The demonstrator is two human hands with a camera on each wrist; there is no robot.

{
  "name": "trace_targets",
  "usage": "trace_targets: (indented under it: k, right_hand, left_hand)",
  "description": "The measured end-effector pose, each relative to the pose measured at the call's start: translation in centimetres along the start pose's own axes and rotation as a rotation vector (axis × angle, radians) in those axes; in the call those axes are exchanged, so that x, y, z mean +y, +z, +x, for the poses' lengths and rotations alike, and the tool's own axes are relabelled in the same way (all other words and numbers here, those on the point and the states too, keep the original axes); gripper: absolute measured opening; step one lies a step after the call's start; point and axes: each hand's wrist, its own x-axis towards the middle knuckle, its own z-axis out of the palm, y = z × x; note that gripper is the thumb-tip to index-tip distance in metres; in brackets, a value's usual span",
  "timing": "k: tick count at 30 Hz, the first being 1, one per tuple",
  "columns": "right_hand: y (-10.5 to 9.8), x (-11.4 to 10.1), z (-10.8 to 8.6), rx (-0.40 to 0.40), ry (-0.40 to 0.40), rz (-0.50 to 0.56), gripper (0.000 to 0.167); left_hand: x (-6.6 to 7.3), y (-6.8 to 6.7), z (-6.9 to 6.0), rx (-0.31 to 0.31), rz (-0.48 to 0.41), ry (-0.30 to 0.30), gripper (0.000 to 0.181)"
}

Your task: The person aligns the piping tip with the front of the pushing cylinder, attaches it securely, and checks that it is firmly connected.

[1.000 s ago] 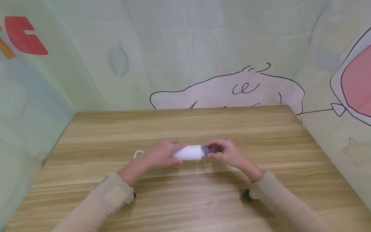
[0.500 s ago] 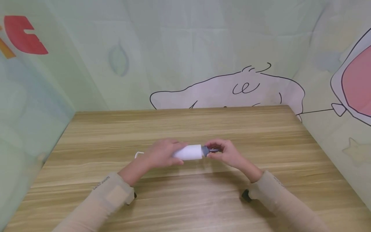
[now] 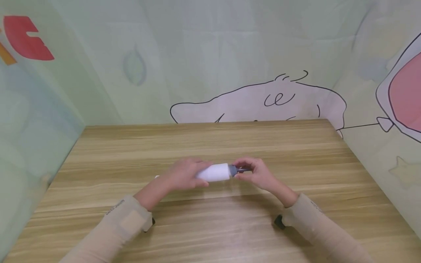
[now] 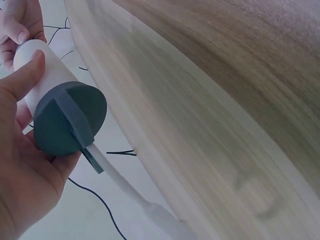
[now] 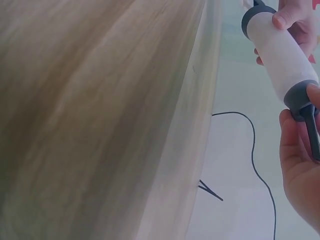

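Note:
Above the middle of the tabletop, both hands hold a white tube (image 3: 215, 172) nearly level. My left hand (image 3: 185, 173) grips its barrel from the left, thumb along it in the left wrist view. A thin white rod (image 4: 120, 172) leaves the dark blue-grey left cap (image 4: 70, 120), which has a raised bar across it. Around the right end cap (image 5: 301, 97), my right hand (image 3: 258, 173) curls its fingers and pinches it. A slim dark stem (image 5: 312, 132) runs from that cap toward the right palm. The rod's far end is mostly hidden by my left hand in the head view.
The wood-grain table (image 3: 210, 226) reaches to printed cloth walls (image 3: 204, 62) at the back and sides. A small black piece (image 3: 280, 221) shows at the right cuff, and another sits at the left cuff.
The white loop sticking out left of my left hand has narrowed from an open outline to a thin sliver. Both hands keep nearly the same place and grip.

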Motion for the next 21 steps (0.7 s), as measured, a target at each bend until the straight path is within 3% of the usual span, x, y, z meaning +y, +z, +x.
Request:
trace_targets:
  k: [5, 14, 21]
  right_hand:
    - [0.07, -0.03, -0.06, -0.002, -0.064, -0.07, 0.028]
    - [0.34, -0.49, -0.25, 0.002, -0.258, -0.19, 0.032]
    - [0.48, -0.9, -0.34, 0.002, -0.279, -0.223, 0.031]
  left_hand:
    - [-0.08, -0.11, -0.09, -0.021, -0.067, 0.006, 0.058]
    - [-0.58, -0.1, -0.2, -0.059, -0.195, 0.018, 0.055]
    - [-0.59, -0.14, -0.21, -0.081, -0.216, 0.007, 0.053]
